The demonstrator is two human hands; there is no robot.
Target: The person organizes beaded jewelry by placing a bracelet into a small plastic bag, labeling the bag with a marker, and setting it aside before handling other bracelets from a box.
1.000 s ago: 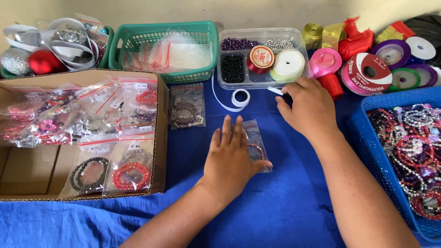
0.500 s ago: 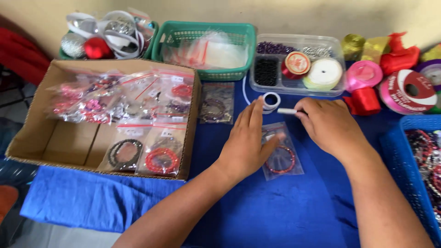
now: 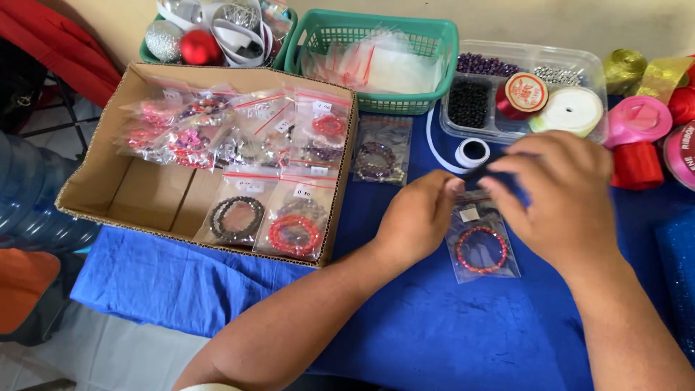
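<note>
Clear plastic, the small bag (image 3: pixel 481 246) with a red bead bracelet (image 3: pixel 481 250) inside lies flat on the blue cloth (image 3: pixel 434 333), its top edge pinned under the curled fingertips of the left hand (image 3: pixel 416 221). The right hand (image 3: pixel 561 195), fingers pinched narrow on a thin dark object I take for a pen (image 3: pixel 483 168), is blurred just above the bag. The slick bag could slide if the pinning fingers ease, smearing any mark; the cardboard box (image 3: pixel 101 181) of bagged bracelets sits well left.

wall (image 3: pixel 507 18): pale cream, running behind | table cloth (image 3: pixel 434 340): blue, draping | floor (image 3: pixel 116 358): light tiles showing below
</note>
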